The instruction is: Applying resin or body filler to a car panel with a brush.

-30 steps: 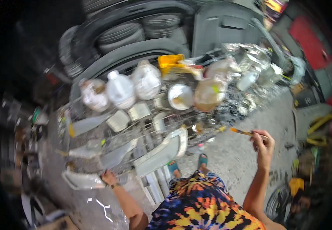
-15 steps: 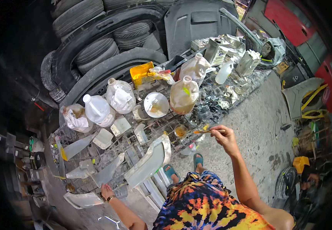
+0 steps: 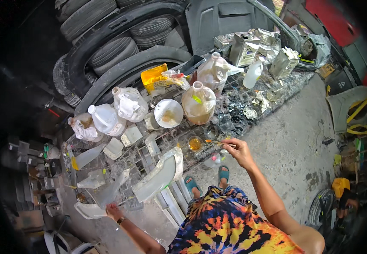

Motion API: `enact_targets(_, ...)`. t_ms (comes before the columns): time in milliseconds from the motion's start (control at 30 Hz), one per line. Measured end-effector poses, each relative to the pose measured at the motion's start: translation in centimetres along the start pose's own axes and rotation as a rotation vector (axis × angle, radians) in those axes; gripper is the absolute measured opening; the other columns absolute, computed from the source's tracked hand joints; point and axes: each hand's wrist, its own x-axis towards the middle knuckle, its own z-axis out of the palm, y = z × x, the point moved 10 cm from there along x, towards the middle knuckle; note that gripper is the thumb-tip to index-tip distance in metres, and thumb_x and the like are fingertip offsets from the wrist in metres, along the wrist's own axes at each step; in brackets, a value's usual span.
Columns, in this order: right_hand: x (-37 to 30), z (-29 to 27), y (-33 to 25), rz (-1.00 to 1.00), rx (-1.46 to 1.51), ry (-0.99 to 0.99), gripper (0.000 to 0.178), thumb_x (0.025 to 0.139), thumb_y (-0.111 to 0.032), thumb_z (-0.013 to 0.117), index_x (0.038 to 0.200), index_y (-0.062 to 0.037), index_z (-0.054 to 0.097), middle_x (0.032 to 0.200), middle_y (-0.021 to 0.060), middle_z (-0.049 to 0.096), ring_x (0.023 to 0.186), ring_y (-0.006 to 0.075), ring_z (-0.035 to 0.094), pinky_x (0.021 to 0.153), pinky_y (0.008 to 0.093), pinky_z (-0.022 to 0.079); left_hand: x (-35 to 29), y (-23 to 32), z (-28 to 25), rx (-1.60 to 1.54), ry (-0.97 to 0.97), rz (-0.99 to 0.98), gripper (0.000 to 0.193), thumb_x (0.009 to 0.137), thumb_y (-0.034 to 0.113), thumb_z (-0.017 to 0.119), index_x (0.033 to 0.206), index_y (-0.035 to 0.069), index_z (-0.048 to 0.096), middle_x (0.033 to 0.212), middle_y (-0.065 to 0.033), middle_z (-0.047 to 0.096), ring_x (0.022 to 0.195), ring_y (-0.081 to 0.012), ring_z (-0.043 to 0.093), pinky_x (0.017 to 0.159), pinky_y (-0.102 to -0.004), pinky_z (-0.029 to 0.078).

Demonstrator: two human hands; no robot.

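Brush (image 3: 215, 142) lies near the cup of amber liquid (image 3: 195, 143), pinched in your right fingers (image 3: 232, 141), apparently for control; your left fingers (image 3: 110, 208) meet the white panel (image 3: 90, 211), grasp indeterminable.

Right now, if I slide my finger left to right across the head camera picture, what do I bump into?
Left hand, white tub, cup of amber liquid, paintbrush's orange tip, right hand, square metal can.
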Motion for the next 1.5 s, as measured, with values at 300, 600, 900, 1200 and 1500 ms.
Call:
enact_targets(300, 5.3, 6.2, -1.4, -0.64, -0.684, -0.432, 0.016, 0.082, -0.015, 0.066, 0.093, -0.0049, 0.069, 0.083, 0.0109, 0.061, 0.079, 0.0313, 0.061, 0.066, 0.0374, 0.05, -24.7, 9.5, 0.6, -0.193, -0.27, 0.313, 0.02, 0.096, 0.023, 0.055, 0.102, 0.003, 0.056, 0.076, 0.0022, 0.048, 0.07, -0.0103, 0.047, 0.067, -0.0235, 0.043)
enact_targets(600, 6.6, 13.0, 5.3, -0.807, -0.894, -0.805, 0.013, 0.084, -0.016, 0.061, 0.093, -0.0109, 0.068, 0.099, 0.0041, 0.06, 0.101, 0.0247, 0.053, 0.086, 0.042, 0.04, -43.8, 0.6, 3.6, -0.147, -0.167, 0.228, 0.024, 0.095, 0.022, 0.056, 0.112, 0.005, 0.059, 0.104, -0.0063, 0.065, 0.092, -0.0153, 0.062, 0.078, -0.0292, 0.05)
enact_targets(900, 7.2, 13.4, 7.6, -0.799, -1.077, -0.812, 0.015, 0.08, -0.014, 0.062, 0.093, -0.0113, 0.069, 0.104, 0.0087, 0.064, 0.105, 0.0293, 0.057, 0.094, 0.0442, 0.041, -48.0, -2.9, 4.6, -0.139, -0.19, 0.141, 0.013, 0.094, 0.018, 0.059, 0.104, 0.01, 0.057, 0.097, -0.0005, 0.066, 0.08, -0.0095, 0.061, 0.064, -0.0237, 0.048)
enact_targets(1200, 12.6, 5.6, 13.0, -0.101, -0.043, -0.274, 0.022, 0.087, -0.019, 0.061, 0.088, 0.0022, 0.067, 0.075, 0.0107, 0.067, 0.061, 0.018, 0.061, 0.054, 0.0272, 0.046, -46.1, -1.1, 9.3, -0.183, -0.299, 0.058, 0.007, 0.092, 0.012, 0.061, 0.097, 0.008, 0.06, 0.088, 0.0029, 0.06, 0.076, -0.0061, 0.055, 0.066, -0.0221, 0.045)
enact_targets(1500, 5.5, 3.6, 16.7, 0.605, 1.061, -0.052, 0.014, 0.09, -0.019, 0.063, 0.094, -0.0049, 0.062, 0.069, -0.0003, 0.06, 0.05, 0.0073, 0.051, 0.042, 0.0186, 0.04, -47.1, 4.2, 13.1, -0.246, -0.558, 0.05, 0.017, 0.091, 0.009, 0.061, 0.107, 0.007, 0.059, 0.104, -0.0032, 0.065, 0.09, -0.0125, 0.063, 0.077, -0.0294, 0.053)
